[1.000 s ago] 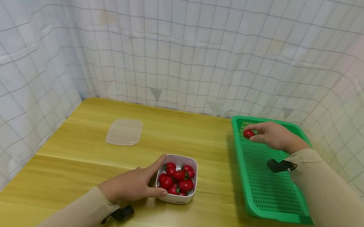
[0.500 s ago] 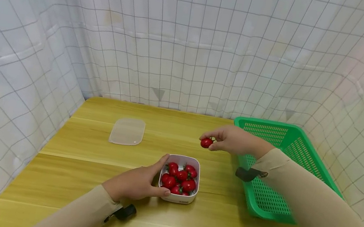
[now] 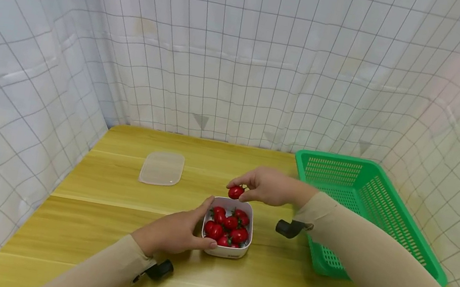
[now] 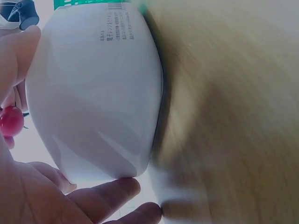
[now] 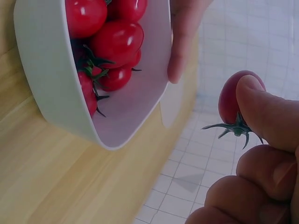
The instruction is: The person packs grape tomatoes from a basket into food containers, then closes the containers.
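Observation:
A small white plastic container (image 3: 223, 251) stands on the table, with several red cherry tomatoes (image 3: 239, 235) inside. My left hand (image 3: 173, 232) grips it from the left, thumb at the near side and fingers round the far side. Just above its far rim, my right hand (image 3: 270, 186) pinches one cherry tomato (image 3: 235, 193) between thumb and fingers. In the right wrist view this held tomato (image 5: 229, 100) shows its green stem end, with the thumb over it. The other fingers of that hand are curled below.
On the right stands a green plastic basket (image 3: 371, 164) with slotted walls, partly behind my right arm. A translucent lid (image 3: 162, 168) lies flat on the wooden table (image 3: 102, 187) at the back left. Checked white curtains (image 3: 248, 64) enclose the table's back and sides.
With the tomato in its fingers, my right hand has moved left from over the green basket to the container's far rim. My left hand keeps its grip on the container.

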A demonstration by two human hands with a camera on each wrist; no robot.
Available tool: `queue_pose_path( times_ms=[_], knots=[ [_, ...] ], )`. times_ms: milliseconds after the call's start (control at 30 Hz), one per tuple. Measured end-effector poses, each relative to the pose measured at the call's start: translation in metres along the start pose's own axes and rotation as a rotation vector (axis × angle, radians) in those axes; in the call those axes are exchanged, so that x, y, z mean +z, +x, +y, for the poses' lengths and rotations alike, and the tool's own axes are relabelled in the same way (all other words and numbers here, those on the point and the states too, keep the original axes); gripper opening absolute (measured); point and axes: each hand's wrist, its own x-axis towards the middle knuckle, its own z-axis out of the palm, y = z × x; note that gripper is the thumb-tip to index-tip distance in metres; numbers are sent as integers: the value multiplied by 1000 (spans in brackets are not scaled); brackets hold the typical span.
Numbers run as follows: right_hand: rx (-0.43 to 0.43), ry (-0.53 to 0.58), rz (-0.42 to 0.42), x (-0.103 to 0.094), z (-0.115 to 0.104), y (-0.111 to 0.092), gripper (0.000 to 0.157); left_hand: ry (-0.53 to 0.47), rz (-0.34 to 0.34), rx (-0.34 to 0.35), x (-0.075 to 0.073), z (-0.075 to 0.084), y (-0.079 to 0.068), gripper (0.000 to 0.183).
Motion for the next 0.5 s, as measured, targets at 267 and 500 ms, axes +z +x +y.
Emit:
queue_pose_path(
  times_ms=[267, 500],
  knots=[
    [10, 26, -17, 3, -3, 1, 42, -14, -2, -5, -1, 0, 0, 116],
    [14, 57, -30, 6, -5, 0, 42, -8, -4, -5, -2, 2, -1, 116]
  ],
)
